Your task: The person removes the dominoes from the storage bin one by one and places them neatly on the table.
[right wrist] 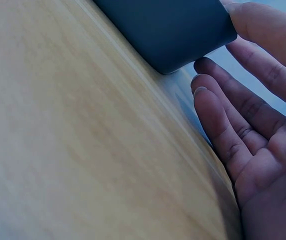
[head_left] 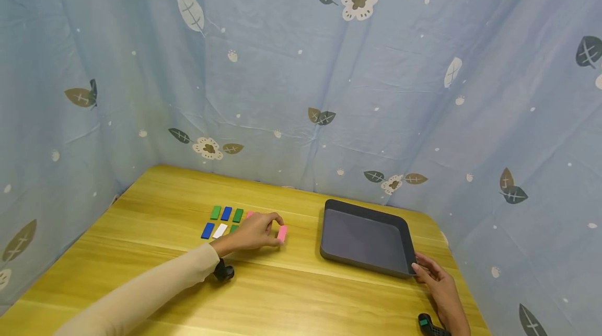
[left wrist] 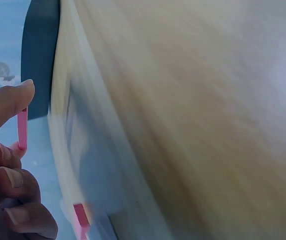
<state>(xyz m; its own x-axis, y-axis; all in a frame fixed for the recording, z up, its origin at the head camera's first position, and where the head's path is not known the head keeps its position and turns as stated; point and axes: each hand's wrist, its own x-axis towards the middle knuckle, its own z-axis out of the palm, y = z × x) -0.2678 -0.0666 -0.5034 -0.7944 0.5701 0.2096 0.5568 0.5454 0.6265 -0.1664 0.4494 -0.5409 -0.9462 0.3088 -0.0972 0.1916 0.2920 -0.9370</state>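
Note:
My left hand (head_left: 254, 232) pinches a small pink block (head_left: 282, 234) between thumb and forefinger, raised over the table. In the left wrist view the pink block (left wrist: 22, 129) spans the gap between the fingertips, its narrow edge showing. A dark grey rectangular tray (head_left: 367, 268) lies to the right. At its near right corner my right hand (head_left: 437, 281) grips the rim, thumb on the edge. In the right wrist view the other fingers (right wrist: 213, 112) of that hand are loosely bent beside the tray's outer wall (right wrist: 178, 30).
Two rows of small flat blocks lie left on the wooden table (head_left: 291, 294): green (head_left: 215, 212), blue (head_left: 226, 213), white (head_left: 219, 231) and another pink one (head_left: 250, 214), partly behind my left hand. A patterned blue curtain (head_left: 282, 64) hangs around the table's back and sides.

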